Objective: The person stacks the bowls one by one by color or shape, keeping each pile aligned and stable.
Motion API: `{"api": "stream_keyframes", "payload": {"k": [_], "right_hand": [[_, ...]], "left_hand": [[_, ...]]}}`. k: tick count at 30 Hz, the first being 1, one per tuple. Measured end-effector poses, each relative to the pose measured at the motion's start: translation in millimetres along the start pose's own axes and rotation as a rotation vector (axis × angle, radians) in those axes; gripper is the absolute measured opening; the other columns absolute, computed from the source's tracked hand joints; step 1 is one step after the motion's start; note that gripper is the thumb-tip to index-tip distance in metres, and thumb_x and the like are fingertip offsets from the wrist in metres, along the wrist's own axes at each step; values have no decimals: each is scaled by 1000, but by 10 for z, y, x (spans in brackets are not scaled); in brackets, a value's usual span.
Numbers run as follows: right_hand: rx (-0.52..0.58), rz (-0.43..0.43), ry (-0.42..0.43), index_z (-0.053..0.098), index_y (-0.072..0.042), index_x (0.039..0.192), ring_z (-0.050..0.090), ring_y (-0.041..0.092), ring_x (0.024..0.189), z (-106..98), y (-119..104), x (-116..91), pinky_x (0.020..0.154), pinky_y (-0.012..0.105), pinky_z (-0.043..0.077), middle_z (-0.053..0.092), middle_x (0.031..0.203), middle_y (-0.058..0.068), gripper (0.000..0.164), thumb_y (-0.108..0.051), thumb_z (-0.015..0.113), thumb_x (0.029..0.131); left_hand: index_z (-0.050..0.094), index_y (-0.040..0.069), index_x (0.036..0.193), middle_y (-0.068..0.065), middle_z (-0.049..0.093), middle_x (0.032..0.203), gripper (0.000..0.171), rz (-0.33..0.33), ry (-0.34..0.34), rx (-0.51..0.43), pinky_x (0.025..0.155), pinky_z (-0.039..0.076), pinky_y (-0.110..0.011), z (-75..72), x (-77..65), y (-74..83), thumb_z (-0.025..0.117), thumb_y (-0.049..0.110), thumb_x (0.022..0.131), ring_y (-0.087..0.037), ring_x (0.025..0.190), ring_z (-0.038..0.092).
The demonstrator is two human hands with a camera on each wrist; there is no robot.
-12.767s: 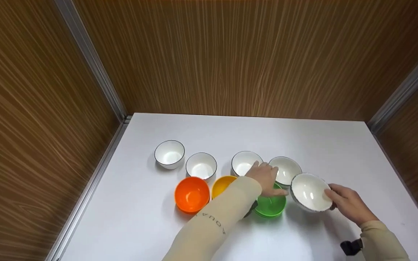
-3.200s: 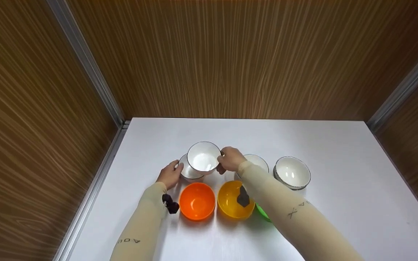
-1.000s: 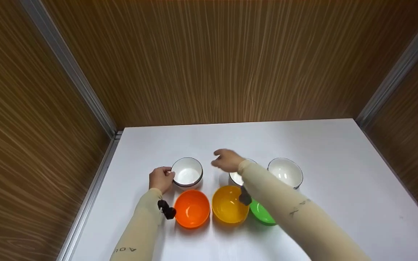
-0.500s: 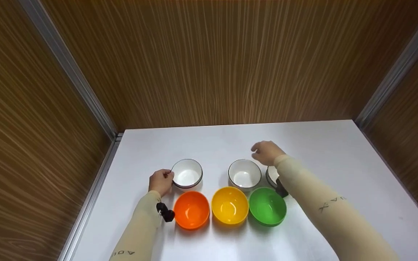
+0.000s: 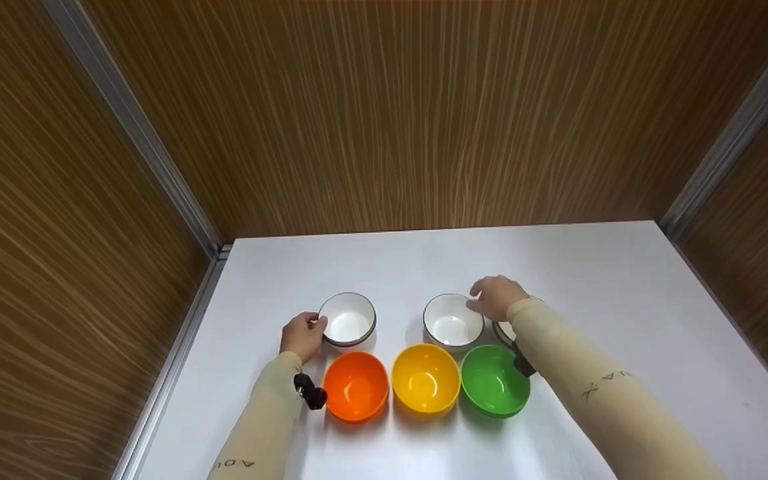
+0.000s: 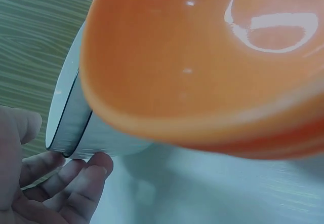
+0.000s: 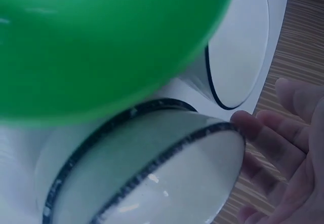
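Two nested white bowls (image 5: 349, 323) with thin dark rims stand at the left of the back row. My left hand (image 5: 303, 337) holds them at the left rim, fingertips (image 6: 98, 165) against the outer wall, thumb on the rim side. A middle white bowl (image 5: 452, 327) stands apart from them. Over its right rim hovers my right hand (image 5: 499, 298), fingers loosely bent with nothing in them. A nested pair of speckle-rimmed white bowls (image 7: 192, 183) lies right beside that hand, in the right wrist view; my forearm mostly hides it in the head view.
In front stand an orange bowl (image 5: 356, 387), a yellow bowl (image 5: 426, 380) and a green bowl (image 5: 495, 381), side by side. They sit on a white table (image 5: 277, 267), with a wood-grain panel (image 5: 424, 113) behind and more panels at both sides.
A white bowl that my right hand carried is now nested in the left one. My right hand let go, moved right and came down beside the middle bowl. My left hand stays put.
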State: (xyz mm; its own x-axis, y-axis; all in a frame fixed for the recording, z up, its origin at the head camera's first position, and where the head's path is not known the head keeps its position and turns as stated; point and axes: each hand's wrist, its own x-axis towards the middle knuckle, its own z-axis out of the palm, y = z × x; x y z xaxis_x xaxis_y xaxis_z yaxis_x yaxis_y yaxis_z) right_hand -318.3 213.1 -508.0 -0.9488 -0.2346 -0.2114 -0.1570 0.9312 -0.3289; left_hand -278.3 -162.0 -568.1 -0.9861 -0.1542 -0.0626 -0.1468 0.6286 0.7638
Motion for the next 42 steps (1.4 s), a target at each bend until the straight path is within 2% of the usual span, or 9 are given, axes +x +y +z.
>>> {"api": "stream_keyframes", "payload": {"k": [5,12,17,24,29,33,36,42], "right_hand": [[-1,39,-2,61,-6,116,55,35,100,30,-28,26,89,56,39,64,105,12,38,-31,58,88],[-47,48,-63,60,-2,117,46,39,115,97,-41,21,101,64,14,59,117,16,37,-28,56,90],[-76,51,-73,60,-1,115,48,40,113,141,-25,14,100,66,11,60,114,17,33,-23,53,92],[-159,59,-55,64,-1,103,53,40,105,187,-14,57,95,71,13,64,102,18,23,-13,52,89],[-182,71,-46,62,1,107,52,40,106,242,-1,78,96,71,11,64,102,19,24,-11,54,88],[-156,80,-34,63,0,106,53,41,106,283,-3,101,96,70,9,64,101,18,23,-10,54,87],[-151,77,-18,64,-1,103,53,41,104,300,2,116,97,70,9,65,98,18,21,-8,54,86],[-178,47,23,65,-1,99,55,39,101,306,-26,121,99,68,12,65,94,17,19,-8,55,84]], "left_hand": [[58,-3,117,-16,63,102,38,-11,-17,-18,84,47,-38,9,1,7,49,26,93,-26,95,59],[55,-5,119,-15,64,99,37,-23,-61,-42,74,51,-34,17,7,-13,47,21,94,-22,81,63],[55,-6,119,-16,64,98,37,-32,-80,-68,71,52,-32,16,5,-17,46,20,94,-22,77,64],[54,-5,119,-17,63,99,36,-34,-94,-72,69,52,-32,17,-7,1,45,20,95,-24,76,63],[54,-6,119,-17,63,101,36,-18,-102,-56,71,52,-33,7,-18,-5,46,20,94,-22,77,63],[51,-4,123,-18,61,107,41,-11,-80,32,83,48,-38,-36,-33,20,47,26,94,-27,93,60],[47,-3,127,-20,57,115,47,21,-56,120,91,42,-42,-76,-43,82,48,30,94,-31,107,53],[42,0,132,-20,47,125,53,62,-27,205,99,35,-44,-136,-46,250,50,34,92,-32,117,44]]}}
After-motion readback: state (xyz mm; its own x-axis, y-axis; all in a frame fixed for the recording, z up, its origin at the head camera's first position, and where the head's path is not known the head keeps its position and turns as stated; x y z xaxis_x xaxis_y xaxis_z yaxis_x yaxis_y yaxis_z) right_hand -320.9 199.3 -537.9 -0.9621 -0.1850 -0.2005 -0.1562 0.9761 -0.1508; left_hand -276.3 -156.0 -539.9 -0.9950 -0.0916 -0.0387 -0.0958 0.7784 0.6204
